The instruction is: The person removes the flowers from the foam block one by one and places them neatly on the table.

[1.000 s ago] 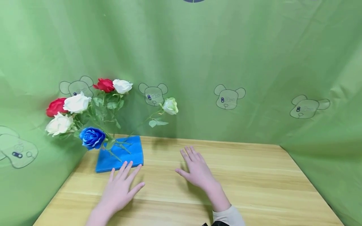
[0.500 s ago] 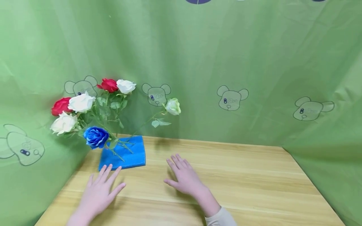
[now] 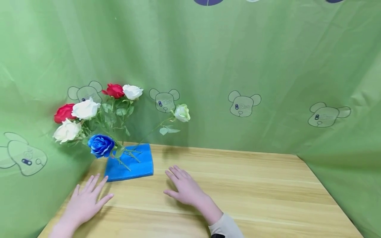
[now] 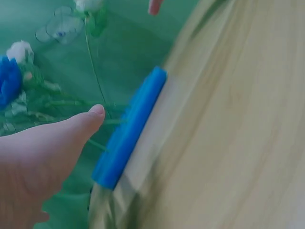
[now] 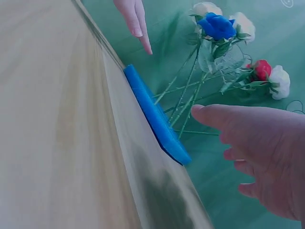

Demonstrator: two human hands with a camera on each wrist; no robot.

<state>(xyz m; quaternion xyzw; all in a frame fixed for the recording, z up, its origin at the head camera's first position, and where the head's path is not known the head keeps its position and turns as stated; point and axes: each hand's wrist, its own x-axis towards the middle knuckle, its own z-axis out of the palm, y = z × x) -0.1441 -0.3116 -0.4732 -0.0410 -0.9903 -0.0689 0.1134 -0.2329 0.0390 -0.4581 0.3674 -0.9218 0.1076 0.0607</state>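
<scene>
A blue flat foam block (image 3: 131, 168) lies on the table's left side, and several artificial roses stand with their stems in it. Among them are a blue rose (image 3: 101, 145) in front, a red rose (image 3: 114, 90) at the back, a white rose (image 3: 86, 108) and a pale green rose (image 3: 182, 113) leaning right. My left hand (image 3: 84, 203), fingers spread, is just in front of the block's near left corner, holding nothing. To the block's right, my right hand (image 3: 184, 188) is empty too, its fingers extended. In the right wrist view the stems (image 5: 190, 95) rise from the block (image 5: 157, 117).
The wooden table (image 3: 253, 191) stretches right and toward me. Green cloth (image 3: 208, 59) printed with bear heads hangs behind it and along both sides. The roses spread out past the block's left edge, near the cloth.
Both hands have moved left and slightly toward me, the left one away from the block's front edge. The view has shifted slightly; block and roses keep their places.
</scene>
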